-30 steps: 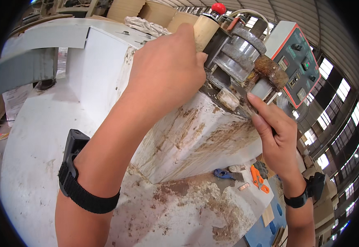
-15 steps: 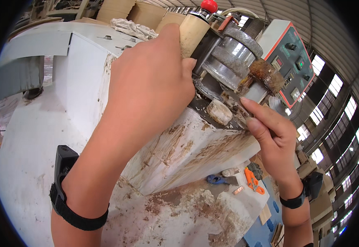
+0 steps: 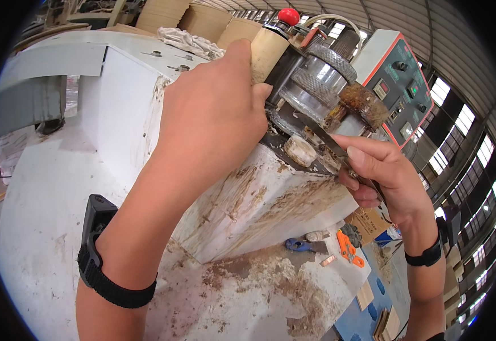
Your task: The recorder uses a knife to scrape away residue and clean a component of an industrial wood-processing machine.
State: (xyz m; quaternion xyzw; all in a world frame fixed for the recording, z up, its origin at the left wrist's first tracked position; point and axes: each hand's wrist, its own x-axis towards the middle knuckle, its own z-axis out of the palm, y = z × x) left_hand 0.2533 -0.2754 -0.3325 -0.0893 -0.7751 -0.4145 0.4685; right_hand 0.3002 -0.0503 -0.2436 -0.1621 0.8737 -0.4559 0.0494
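Note:
My left hand (image 3: 214, 108) is closed around a cream-coloured cylinder (image 3: 268, 54) on the machine, its thumb showing on the near side and most fingers hidden. A red ball knob (image 3: 289, 16) stands above the cylinder. In my right hand (image 3: 393, 173) is a thin dark metal blade (image 3: 323, 135), pinched between thumb and fingers. Its pointed end reaches up and left, just below the shiny knurled metal rollers (image 3: 319, 77). Beside the blade sits a whitish, crusted lump (image 3: 300, 151) on the machine's dirty top edge. A rusty brown roller (image 3: 366, 105) is above my right hand.
A control box (image 3: 398, 85) with knobs and a green light stands at the right. The white machine housing (image 3: 242, 204) is stained brown. Lower down lie orange-handled cutters (image 3: 348, 249) and a blue-handled tool (image 3: 298, 245). A crumpled white cloth (image 3: 188, 41) rests at the back.
My right hand has turned and shifted slightly right and down, and the blade now shows clearly between its fingers. My left hand keeps its hold on the cylinder.

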